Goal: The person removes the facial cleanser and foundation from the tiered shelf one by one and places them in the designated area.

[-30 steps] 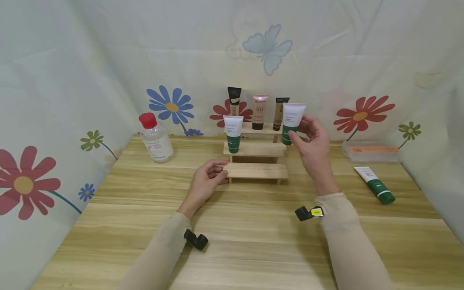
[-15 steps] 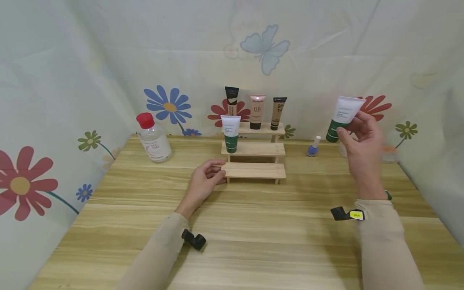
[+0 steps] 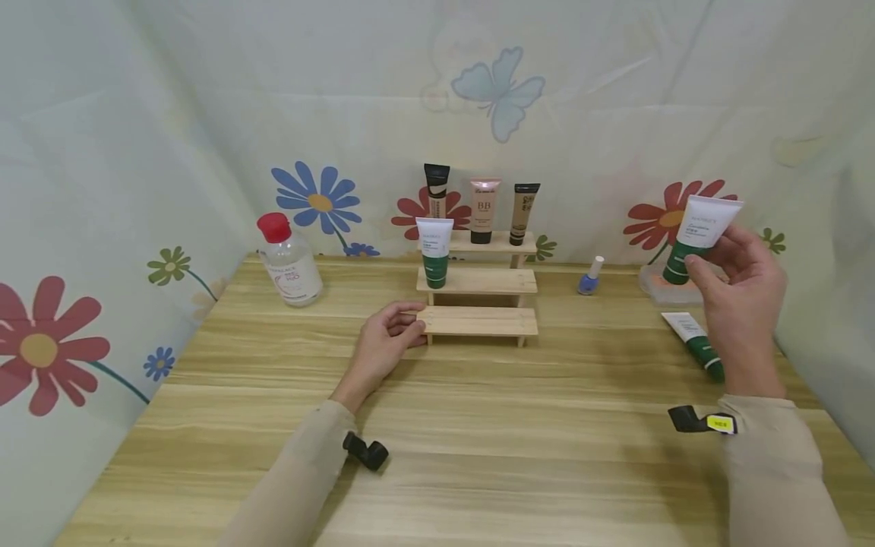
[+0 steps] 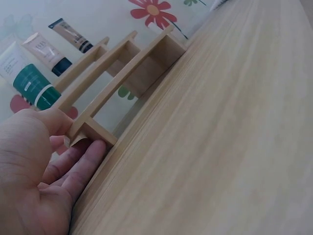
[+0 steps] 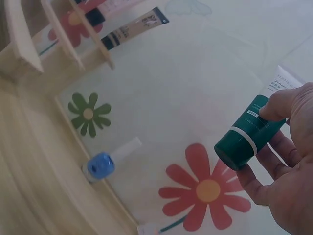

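Observation:
My right hand [image 3: 745,296] pinches a white-and-green squeeze tube [image 3: 700,232] by thumb and fingers, raised over the right side of the table. In the right wrist view the tube's green cap [image 5: 235,147] points down and left. My left hand [image 3: 390,338] grips the left end of the bottom step of a wooden three-step stand [image 3: 478,323], thumb at the top edge and fingers below, as the left wrist view shows. A matching white-and-green tube [image 3: 434,254] stands on the middle step's left end. Along the top step stand a black-and-tan tube [image 3: 437,190], a pink BB tube [image 3: 484,213] and a tan tube [image 3: 524,215].
Another white-and-green tube [image 3: 693,346] lies on the table at right, partly behind my right wrist. Behind it sits a clear plastic box [image 3: 659,290]. A blue nail polish bottle [image 3: 589,281] stands right of the stand. At left is a red-capped clear bottle [image 3: 294,266].
My right hand has carried the tube away from the stand's middle step to the far right, bringing the nail polish bottle into view. My left hand stays at the bottom step.

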A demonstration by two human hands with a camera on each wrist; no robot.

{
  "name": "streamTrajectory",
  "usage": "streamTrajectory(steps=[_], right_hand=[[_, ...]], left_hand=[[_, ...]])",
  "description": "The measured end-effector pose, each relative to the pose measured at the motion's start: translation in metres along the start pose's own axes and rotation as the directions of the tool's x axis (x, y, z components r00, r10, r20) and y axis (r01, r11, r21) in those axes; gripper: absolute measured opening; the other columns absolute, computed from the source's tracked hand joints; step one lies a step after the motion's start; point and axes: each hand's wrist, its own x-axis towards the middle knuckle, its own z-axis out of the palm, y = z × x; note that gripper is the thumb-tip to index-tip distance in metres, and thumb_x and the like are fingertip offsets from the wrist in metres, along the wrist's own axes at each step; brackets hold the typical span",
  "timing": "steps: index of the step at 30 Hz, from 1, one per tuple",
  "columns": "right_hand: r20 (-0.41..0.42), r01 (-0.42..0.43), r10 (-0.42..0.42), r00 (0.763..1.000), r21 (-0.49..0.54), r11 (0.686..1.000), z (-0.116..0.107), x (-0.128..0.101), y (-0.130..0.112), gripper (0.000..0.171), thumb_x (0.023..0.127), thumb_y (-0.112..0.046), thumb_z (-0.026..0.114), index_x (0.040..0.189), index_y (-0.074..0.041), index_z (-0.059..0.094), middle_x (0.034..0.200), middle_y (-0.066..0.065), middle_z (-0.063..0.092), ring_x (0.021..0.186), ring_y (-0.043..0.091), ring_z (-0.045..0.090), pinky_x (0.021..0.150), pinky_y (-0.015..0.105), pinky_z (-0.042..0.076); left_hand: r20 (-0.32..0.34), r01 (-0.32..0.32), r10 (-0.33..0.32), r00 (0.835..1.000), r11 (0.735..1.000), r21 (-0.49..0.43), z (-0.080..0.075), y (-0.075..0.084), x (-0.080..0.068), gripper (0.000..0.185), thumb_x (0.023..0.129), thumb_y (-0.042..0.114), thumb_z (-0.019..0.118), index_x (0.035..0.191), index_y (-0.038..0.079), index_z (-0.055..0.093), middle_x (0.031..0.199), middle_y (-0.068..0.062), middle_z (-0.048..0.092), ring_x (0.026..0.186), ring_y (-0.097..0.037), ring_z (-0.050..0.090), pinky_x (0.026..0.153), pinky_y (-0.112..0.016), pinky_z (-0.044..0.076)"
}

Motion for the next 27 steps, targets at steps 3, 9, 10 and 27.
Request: streamTrajectory(steps=[3,9,10,27], right_hand=[[0.014,-0.017,0.019,1.0,-0.076,0.997,-0.007,-0.003,0.004,0.051,0.107,-0.006,0.072,0.156,-0.02,0.065,0.136,-0.008,0.069,0.117,0.015,0.062,0.101,0.013,0.056],[0.056,-0.019,0.026,0.998,-0.121,0.992,-0.014,-0.009,0.014,0.053,0.108,-0.008,0.072,0.159,-0.021,0.062,0.136,-0.01,0.067,0.115,0.013,0.061,0.098,0.009,0.054],[0.066,-0.026,0.035,0.997,-0.125,0.992,-0.015,-0.01,0.015,0.054,0.109,-0.009,0.072,0.16,-0.021,0.062,0.137,-0.01,0.067,0.115,0.013,0.061,0.098,0.008,0.054],[0.287,-0.083,0.184,0.94,-0.331,0.94,-0.018,-0.044,0.07,0.06,0.111,-0.026,0.074,0.163,-0.004,0.053,0.138,-0.002,0.065,0.11,-0.004,0.057,0.087,0.001,0.048]], left_hand=[[0.004,0.0,0.0,1.0,1.0,-0.001,0.0,0.0,0.0,0.03,0.11,0.011,0.074,0.14,0.011,0.074,0.122,-0.02,0.074,0.109,-0.034,0.077,0.093,-0.037,0.072],[-0.001,0.003,-0.003,1.0,1.0,-0.001,0.0,0.0,0.0,0.029,0.109,0.01,0.074,0.139,0.011,0.074,0.12,-0.02,0.073,0.108,-0.034,0.077,0.092,-0.037,0.072],[-0.002,0.003,-0.003,1.0,1.0,-0.004,0.001,0.0,0.001,0.029,0.109,0.01,0.074,0.138,0.011,0.074,0.12,-0.02,0.073,0.108,-0.034,0.077,0.092,-0.037,0.072],[0.007,-0.004,0.004,1.0,1.0,-0.018,-0.001,0.0,0.0,0.03,0.109,0.01,0.074,0.139,0.009,0.074,0.12,-0.02,0.072,0.108,-0.032,0.077,0.093,-0.038,0.071]])
